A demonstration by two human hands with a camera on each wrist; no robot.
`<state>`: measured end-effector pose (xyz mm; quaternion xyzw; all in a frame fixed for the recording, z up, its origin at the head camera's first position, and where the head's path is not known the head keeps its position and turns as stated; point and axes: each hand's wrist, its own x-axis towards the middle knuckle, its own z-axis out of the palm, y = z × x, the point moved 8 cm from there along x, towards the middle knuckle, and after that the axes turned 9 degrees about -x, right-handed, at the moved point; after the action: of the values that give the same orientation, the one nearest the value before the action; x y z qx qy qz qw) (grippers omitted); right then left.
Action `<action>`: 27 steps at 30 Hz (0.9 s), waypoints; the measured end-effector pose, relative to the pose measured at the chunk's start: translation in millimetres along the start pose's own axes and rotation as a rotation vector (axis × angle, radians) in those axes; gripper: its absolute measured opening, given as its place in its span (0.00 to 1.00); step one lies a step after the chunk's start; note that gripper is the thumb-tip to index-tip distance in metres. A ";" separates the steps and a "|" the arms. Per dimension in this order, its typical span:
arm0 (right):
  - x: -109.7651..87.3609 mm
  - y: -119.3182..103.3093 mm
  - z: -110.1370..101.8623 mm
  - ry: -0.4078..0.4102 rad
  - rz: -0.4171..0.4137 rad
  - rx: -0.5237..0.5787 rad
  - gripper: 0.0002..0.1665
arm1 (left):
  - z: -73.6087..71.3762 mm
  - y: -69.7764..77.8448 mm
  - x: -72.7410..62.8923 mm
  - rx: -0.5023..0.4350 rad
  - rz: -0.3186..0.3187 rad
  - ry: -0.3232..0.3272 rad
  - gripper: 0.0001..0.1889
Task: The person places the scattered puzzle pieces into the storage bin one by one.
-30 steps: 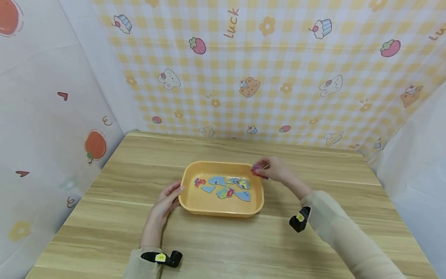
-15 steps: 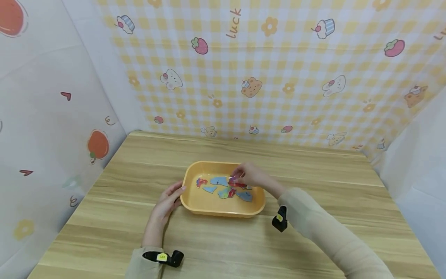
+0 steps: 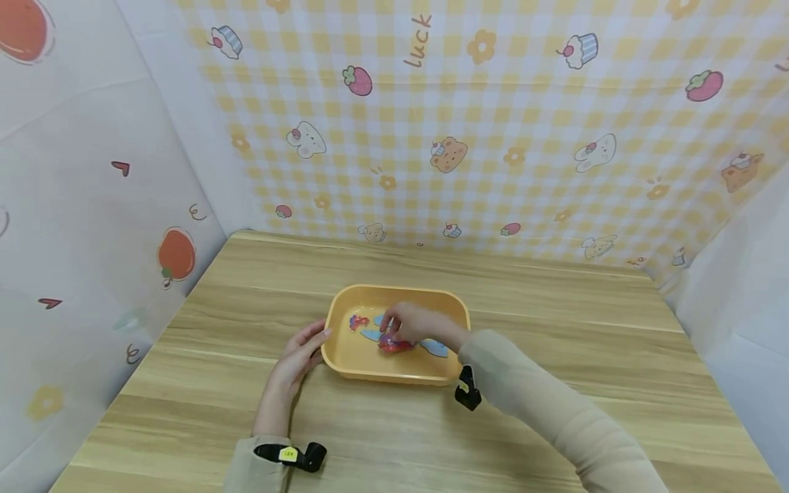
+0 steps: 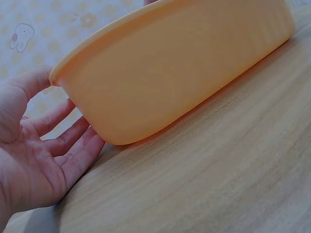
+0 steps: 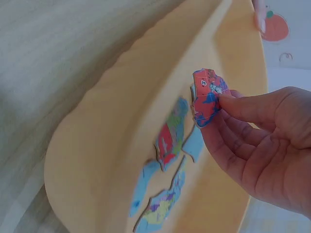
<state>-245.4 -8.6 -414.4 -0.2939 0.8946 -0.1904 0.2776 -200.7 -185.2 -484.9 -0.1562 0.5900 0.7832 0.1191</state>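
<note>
My right hand point(image 3: 411, 322) reaches over the tray and pinches a red and blue map puzzle piece point(image 5: 208, 97) between thumb and fingers. Beneath it, several loose puzzle pieces lie on the tray floor: a small red one point(image 3: 358, 322) toward the left, a pale blue one point(image 3: 435, 348) at the right, and a green and red one point(image 5: 170, 136) in the right wrist view. The right hand partly hides others in the head view. My left hand point(image 3: 298, 359) holds the left end of the yellow-orange tray point(image 4: 146, 82), thumb over its rim and fingers against the outer wall.
The tray stands on a wood-grain table point(image 3: 394, 438). A yellow checked cloth point(image 3: 394, 137) hangs behind the table. White cloths close off the left and right sides. Each sleeve carries a black wrist camera point(image 3: 311, 457).
My right hand has carried the red and blue puzzle piece leftward, from the tray's right rim to over its middle. The left hand has kept its place at the left end.
</note>
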 end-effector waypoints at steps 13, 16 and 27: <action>5.0 -8.1 28.8 -0.029 0.005 0.023 0.14 | 1.5 -1.0 -0.6 0.007 -0.005 -0.006 0.29; 2.8 -7.7 29.5 -0.029 0.003 0.035 0.15 | 0.9 -1.9 -1.0 0.004 -0.006 -0.004 0.28; -17.6 8.4 -1.1 0.183 -0.083 0.116 0.12 | -4.5 -2.7 0.8 0.049 0.000 -0.025 0.30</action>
<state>-237.7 9.0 -411.0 -0.2953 0.8908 -0.2793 0.2032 -199.9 -188.8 -488.7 -0.1434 0.6077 0.7703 0.1300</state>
